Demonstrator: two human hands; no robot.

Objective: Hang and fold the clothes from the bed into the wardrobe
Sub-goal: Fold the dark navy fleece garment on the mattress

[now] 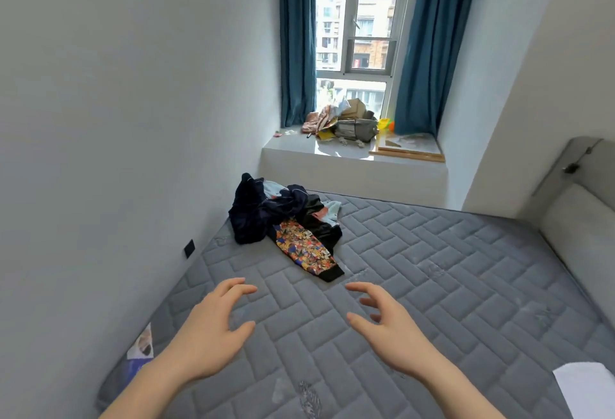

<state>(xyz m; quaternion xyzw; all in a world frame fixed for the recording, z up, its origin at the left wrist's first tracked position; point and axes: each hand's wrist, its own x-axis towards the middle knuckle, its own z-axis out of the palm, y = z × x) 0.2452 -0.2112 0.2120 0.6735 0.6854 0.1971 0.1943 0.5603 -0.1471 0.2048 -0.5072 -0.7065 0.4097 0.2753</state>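
Individual garments indistinct within clothes pile (pixel 286 219), heaped on grey mattress (pixel 432 285) near the wall. Left hand (pixel 213 329) and right hand (pixel 389 325) hovering short of pile, fingers spread, loosely curved, holding nothing.

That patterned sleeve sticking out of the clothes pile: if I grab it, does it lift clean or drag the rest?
The patterned sleeve lies flat and limp on the mattress, so it will probably flop. Its upper end runs under the dark clothes pile, so pulling likely drags those garments along. It looks thin, probably light.
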